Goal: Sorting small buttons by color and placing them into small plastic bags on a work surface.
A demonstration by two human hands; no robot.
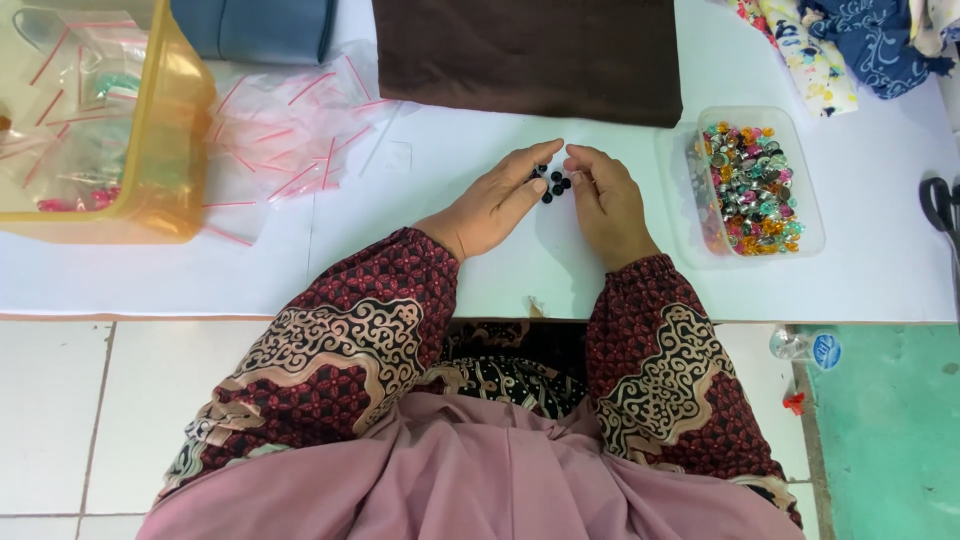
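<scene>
Bright, even light washes my white table almost to glare. Only soft, faint shadows sit under my hands. Everything looks sharp; the edges bend slightly.

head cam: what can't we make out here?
- Black beads: partly hidden between left hand and right hand; count and grip unclear.
- Scissors: cut off by right edge.
- Yellow bin: cut off by left edge; contents blurred through its wall.
- Clear tray: mixed beads too small to identify.

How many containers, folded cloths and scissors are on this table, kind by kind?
Plastic containers: 2, the orange tub and the clear tray of coloured beads
Folded cloths: 2, brown and blue
Scissors: 1
Total: 5
</scene>
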